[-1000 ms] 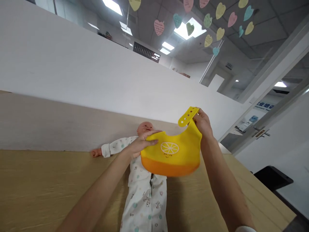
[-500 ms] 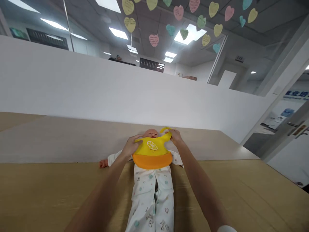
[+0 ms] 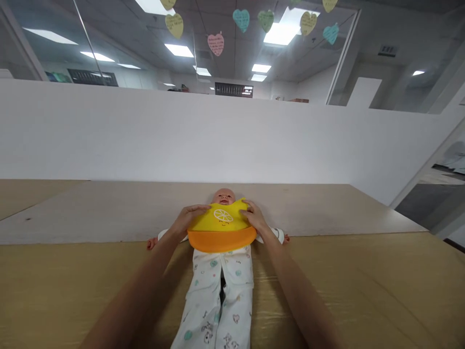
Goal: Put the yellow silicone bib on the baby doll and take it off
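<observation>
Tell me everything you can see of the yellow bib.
The bib is yellow above, with an orange band below, and looks like smooth, flexible rubber. A white citrus print sits over a small smiling face. It is spread over the doll at the chest, neck curve towards its head. The left grip and right grip touch its upper sides; any fastening is hidden.

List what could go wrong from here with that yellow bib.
The bib's upper edge sits close to the doll's face, so the bib might ride up over it. The left hand and right hand are at its upper sides, so an uneven pull could skew it.
</observation>
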The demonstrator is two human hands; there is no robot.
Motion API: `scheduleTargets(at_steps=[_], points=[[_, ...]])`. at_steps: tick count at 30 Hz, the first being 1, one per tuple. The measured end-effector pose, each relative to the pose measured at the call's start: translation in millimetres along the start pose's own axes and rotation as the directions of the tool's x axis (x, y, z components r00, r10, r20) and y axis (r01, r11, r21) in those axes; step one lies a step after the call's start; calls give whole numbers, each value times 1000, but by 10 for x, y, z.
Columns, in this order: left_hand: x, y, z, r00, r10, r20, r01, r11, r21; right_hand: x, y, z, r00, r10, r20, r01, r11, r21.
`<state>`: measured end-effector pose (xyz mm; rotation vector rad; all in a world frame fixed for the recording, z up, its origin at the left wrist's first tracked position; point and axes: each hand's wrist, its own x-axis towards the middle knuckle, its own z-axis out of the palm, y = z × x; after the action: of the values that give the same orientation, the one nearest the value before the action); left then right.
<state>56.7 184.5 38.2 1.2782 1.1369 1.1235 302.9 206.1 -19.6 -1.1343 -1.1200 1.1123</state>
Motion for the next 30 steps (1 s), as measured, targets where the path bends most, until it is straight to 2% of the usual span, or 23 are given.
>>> scheduleTargets(at_steps=[3, 7, 9, 11, 14, 19, 23, 26, 30], points=[[-53, 85, -7, 999, 26, -46, -28, 999, -44, -17, -115, 11, 1000, -10, -11, 10, 1000, 4], [-120, 215, -17, 995, 96, -36, -97, 994, -49, -94, -318, -6, 998, -69, -10, 69, 997, -23], [-112, 224, -27, 992, 105, -65, -103, 994, 40, -94, -342, -10, 995, -93, -34, 90, 993, -70], [-69, 174, -40, 994, 71, -77, -55, 981, 188, -67, -296, -8, 995, -84, -58, 76, 988, -136], [24, 43, -62, 999, -14, -32, 23, 955, 295, -25, -188, 0, 994, -64, -88, 41, 969, -243], [101, -54, -106, 999, -23, 50, 8, 963, 271, -85, -212, -33, 999, -26, -41, 11, 944, -330], [105, -53, -132, 992, 34, 125, -54, 985, 161, -204, -306, -53, 993, 93, 76, -67, 955, -289], [118, -89, -151, 982, 29, 187, -45, 996, 81, -260, -324, -35, 982, 148, 115, -118, 965, -235], [152, -118, -168, 993, 62, 102, -75, 989, 126, -284, -361, 5, 979, 163, 121, -142, 976, -166]])
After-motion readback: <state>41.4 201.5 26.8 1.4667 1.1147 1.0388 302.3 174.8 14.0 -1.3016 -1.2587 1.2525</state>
